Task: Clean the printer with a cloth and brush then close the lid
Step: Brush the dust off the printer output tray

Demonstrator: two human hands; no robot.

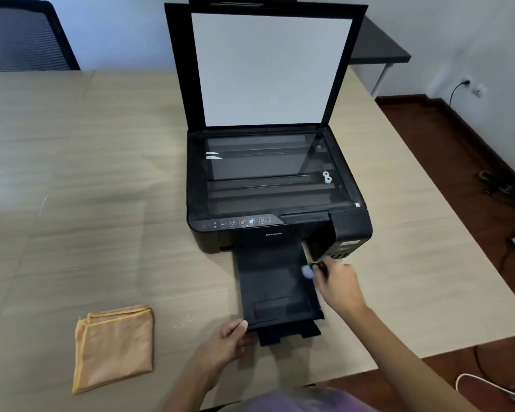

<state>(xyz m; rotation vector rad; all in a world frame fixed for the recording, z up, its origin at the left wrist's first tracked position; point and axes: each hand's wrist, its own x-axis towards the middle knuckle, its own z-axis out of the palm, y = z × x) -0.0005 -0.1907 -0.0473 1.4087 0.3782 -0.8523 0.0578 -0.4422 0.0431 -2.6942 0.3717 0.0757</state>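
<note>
A black printer (351, 230) stands on the table with its scanner lid (268, 66) raised upright and the glass bed exposed. Its output tray (268, 281) is pulled out toward me. My right hand (339, 286) grips a small brush (312, 270) with pale bristles, and the bristles rest on the tray's right side; this hand is motion-blurred. My left hand (229, 340) pinches the tray's front left corner. A folded orange cloth (113, 349) lies flat on the table to the left, apart from both hands.
The beige wooden table (87, 173) ends just right of the printer, with dark floor and cables (494, 182) beyond. A dark mesh chair (24, 37) stands at the far left. A black side table (381, 46) sits behind the lid.
</note>
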